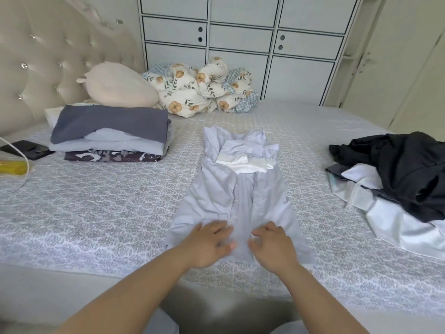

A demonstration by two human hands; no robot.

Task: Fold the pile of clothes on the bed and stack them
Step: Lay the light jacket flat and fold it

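— What's over on the left of the bed (101, 213)?

— A phone (29, 148) and a yellow box (13, 167) with a white cable (25, 162) at the edge. Next to them, a stack (110, 133) of folded clothes: dark patterned piece at the bottom, pale blue ones in the middle, slate-grey one on top. Behind it sit a cream pillow (118, 85) and a bunched floral quilt (199, 88).

— And the middle?

— A pale lilac shirt (238, 191) lies lengthwise on the cover, collar end away from the person. Its sides are folded in toward the centre, with white cuffs resting across the upper part. The cloth is creased, and wider at the near hem.

— The hands?

— Both rest on the near hem, apart from each other. The left hand (207, 244) lies flat, fingers spread and fairly straight, pressing the cloth. The right hand (273, 247) lies on the fabric with fingers bent a little; neither one grips anything that I can see.

— On the right?

— The pile (395, 184) of unfolded clothes: a black garment heaped over white, glossy ones, well apart from the shirt.
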